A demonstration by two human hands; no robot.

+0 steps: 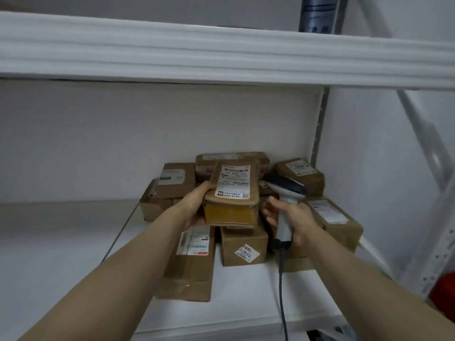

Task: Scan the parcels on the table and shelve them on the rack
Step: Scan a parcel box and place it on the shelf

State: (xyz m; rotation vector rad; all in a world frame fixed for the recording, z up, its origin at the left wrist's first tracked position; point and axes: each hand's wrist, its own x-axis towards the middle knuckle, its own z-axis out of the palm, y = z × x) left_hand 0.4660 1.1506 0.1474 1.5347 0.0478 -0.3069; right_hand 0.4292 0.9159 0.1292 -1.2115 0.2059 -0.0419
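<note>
Holding in left hand (197, 207) a brown parcel (231, 212), label (234, 183) up, over the pile (246, 244) on the rack shelf (61, 242); gripping in right hand (295, 217) the corded scanner (285, 190) beside it. Probably scanning step: next, aim at the label, then place steadily.

Blue-grey cylinder (317, 13) up top, red object (444, 291) — blurred

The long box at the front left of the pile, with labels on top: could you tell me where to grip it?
The long box: probably grip its near end, coming from the front-left. That end and its left long side face bare shelf, while the box with the slanted sticker sits close on its right.
</note>
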